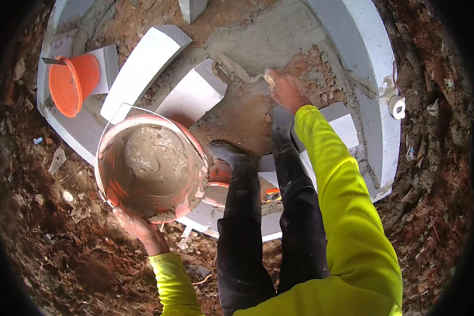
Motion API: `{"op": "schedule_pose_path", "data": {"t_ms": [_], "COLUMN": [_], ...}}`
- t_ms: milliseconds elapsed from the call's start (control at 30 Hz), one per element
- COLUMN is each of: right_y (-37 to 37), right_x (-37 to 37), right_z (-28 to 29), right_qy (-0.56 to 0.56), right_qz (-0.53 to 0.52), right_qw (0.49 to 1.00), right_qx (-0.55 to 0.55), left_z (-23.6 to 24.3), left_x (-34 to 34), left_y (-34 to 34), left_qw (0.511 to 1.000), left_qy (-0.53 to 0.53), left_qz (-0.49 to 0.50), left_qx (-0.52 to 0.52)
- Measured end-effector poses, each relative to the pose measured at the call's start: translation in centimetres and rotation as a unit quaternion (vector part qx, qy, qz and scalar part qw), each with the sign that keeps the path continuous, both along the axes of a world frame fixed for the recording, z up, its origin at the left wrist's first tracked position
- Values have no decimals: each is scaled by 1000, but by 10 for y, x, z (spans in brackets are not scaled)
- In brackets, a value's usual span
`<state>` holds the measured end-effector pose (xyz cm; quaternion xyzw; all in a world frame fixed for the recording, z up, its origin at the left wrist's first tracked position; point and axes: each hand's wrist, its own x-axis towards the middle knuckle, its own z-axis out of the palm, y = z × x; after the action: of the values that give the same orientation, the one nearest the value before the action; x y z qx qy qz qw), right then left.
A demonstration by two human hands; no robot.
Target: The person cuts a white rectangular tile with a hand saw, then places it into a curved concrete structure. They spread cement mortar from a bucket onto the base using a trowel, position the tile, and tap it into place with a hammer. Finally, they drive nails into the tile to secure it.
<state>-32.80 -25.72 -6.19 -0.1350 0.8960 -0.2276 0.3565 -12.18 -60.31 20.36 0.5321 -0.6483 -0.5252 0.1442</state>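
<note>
My left hand [137,226] grips the lower edge of an orange bucket [116,185], which is tilted so its mouth faces up toward me. Wet grey-brown mortar [155,152] lies inside, and the wire handle arches over the far rim. Out to the right of it, my right hand [288,89] is closed round the handle of a trowel [234,69]. The mortar-coated blade points left, beside the end of a white block [192,92], close over the mortar-smeared ground. Whether the blade touches block or ground, I cannot tell.
A pale curved wall [371,58] borders the work area. Another white block [145,68] lies at left, near a second orange bucket [63,87]. A tape measure [397,107] is at the right wall. Below my boots [231,154] is another orange container [216,195]. Rough soil [89,253] surrounds everything.
</note>
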Motion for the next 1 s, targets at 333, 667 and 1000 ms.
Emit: {"op": "schedule_pose_path", "data": {"t_ms": [333, 667, 1000], "right_y": [8, 24, -86], "right_x": [19, 41, 10], "right_z": [26, 181, 241], "right_qy": [95, 143, 107], "right_qz": [78, 184, 336], "right_qw": [985, 967, 936], "right_qx": [-124, -105, -20], "left_z": [-6, -3, 6], "left_x": [14, 4, -21], "left_y": [-4, 10, 43], "left_qw": [998, 993, 987], "left_qy": [-34, -31, -24], "left_qz": [56, 65, -22], "left_qx": [-23, -99, -157]}}
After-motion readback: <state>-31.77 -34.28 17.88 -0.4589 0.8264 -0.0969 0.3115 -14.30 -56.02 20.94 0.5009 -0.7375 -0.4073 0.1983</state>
